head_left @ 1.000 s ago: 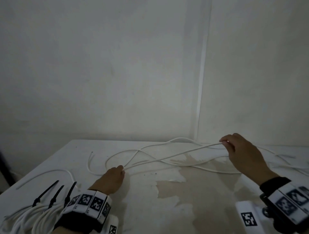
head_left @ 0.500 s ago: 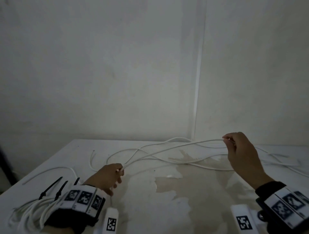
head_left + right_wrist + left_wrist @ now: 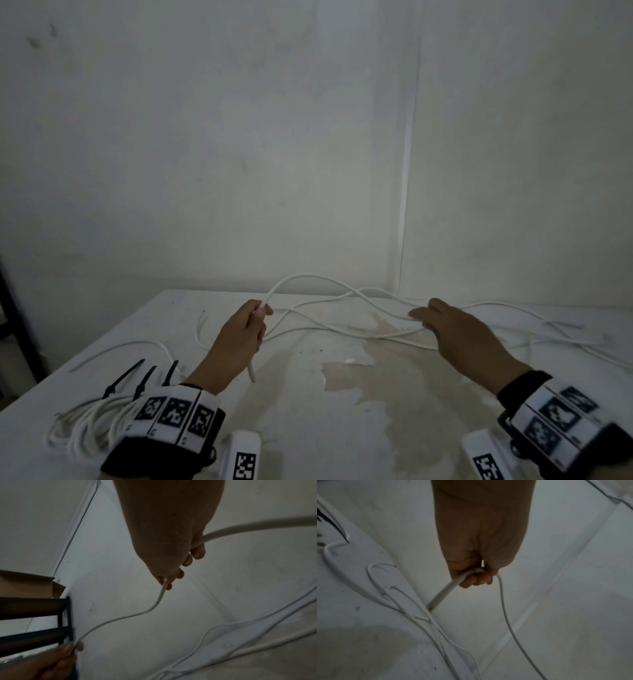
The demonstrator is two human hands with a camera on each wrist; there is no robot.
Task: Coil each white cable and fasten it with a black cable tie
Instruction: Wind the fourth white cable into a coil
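That white cable (image 3: 310, 279) looks light, floppy and a bit springy, so with your left hand (image 3: 239, 337) fisted near its end and right hand (image 3: 455, 337) pinching it above the bench (image 3: 308, 428), feed short loops.

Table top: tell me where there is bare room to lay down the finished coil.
The table is bare in the near middle, on the peeled patch between the left hand and right hand. The near-left corner is crowded by the tied cable bundle with black cable ties. The far side and right are crossed by loose white cable.
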